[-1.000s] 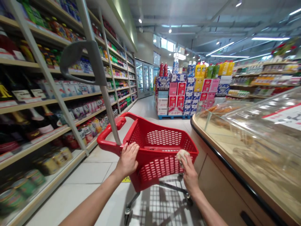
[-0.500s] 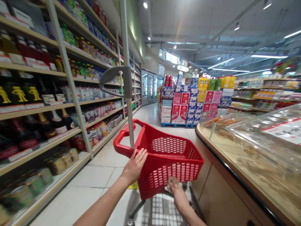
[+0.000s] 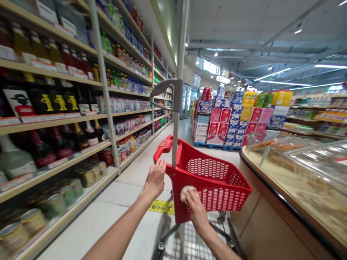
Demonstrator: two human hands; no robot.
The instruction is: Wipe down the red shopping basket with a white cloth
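A red plastic shopping cart (image 3: 217, 186) with perforated basket sides stands in front of me on grey metal legs. A grey pole (image 3: 179, 133) with a looped grey handle (image 3: 164, 95) rises from its near end. My left hand (image 3: 155, 180) is on the near corner of the cart, its fingers closed over the edge where the red push handle (image 3: 162, 146) joins the basket; the thumb is hidden. In my right hand (image 3: 196, 207) is a crumpled beige cloth (image 3: 187, 194), pressed against the solid side panel below the rim. The visible inside of the basket holds nothing.
Shelves (image 3: 108, 119) of bottles and cans line the left. Close on the right is a counter (image 3: 260, 177) with clear covers. Stacked drink cartons (image 3: 217, 126) stand on a blue pallet ahead. A yellow floor sticker (image 3: 162, 207) lies beside the cart.
My right hand has moved the cloth from the lower perforated side back to the solid near panel. My left hand has shifted from the basket rim toward the push handle. The view has turned left.
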